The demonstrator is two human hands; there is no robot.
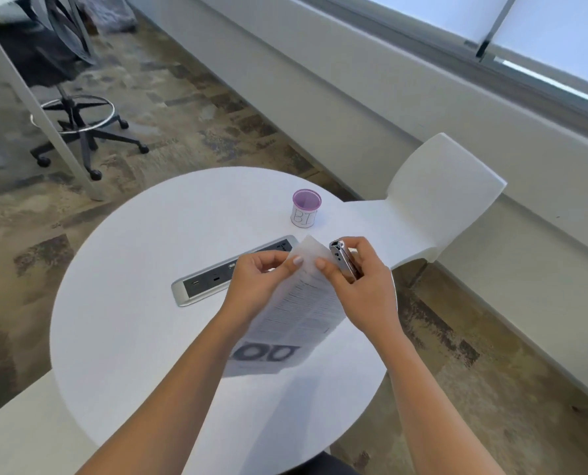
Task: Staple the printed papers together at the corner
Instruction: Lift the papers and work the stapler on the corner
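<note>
Papers (296, 310) are being held up over the round white table (131, 337), tilted, with the printed side facing the camera and a dark graphic block showing at the near end. The far top corner is curling over, blank side showing. The near end is sitting low, close to the tabletop; contact cannot be told.

Left hand (256, 286) is pinching the papers' top edge on the left side, thumb on the front and fingers curled behind. Right hand (357, 286) is pinching the same top edge on the right side with the thumb, while its other fingers are wrapping a silver stapler (343, 260). The stapler is standing nearly upright just right of the papers' top corner, touching or almost touching the sheet edge. Whether the corner is sitting inside the stapler mouth cannot be told. Both forearms are reaching in bare from the near edge of the frame.

A grey power strip (214, 279) is lying set into the table, just behind and left of the papers, partly hidden by the left hand. A small cup (305, 209) with a purple rim and lettering on its side is standing upright beyond the papers, near the table's far edge, apart from everything else. A white chair (440, 197) is standing beyond and right of the papers, at the table's far right side. A black office chair (80, 128) is standing on patterned carpet well beyond and left of the papers.
</note>
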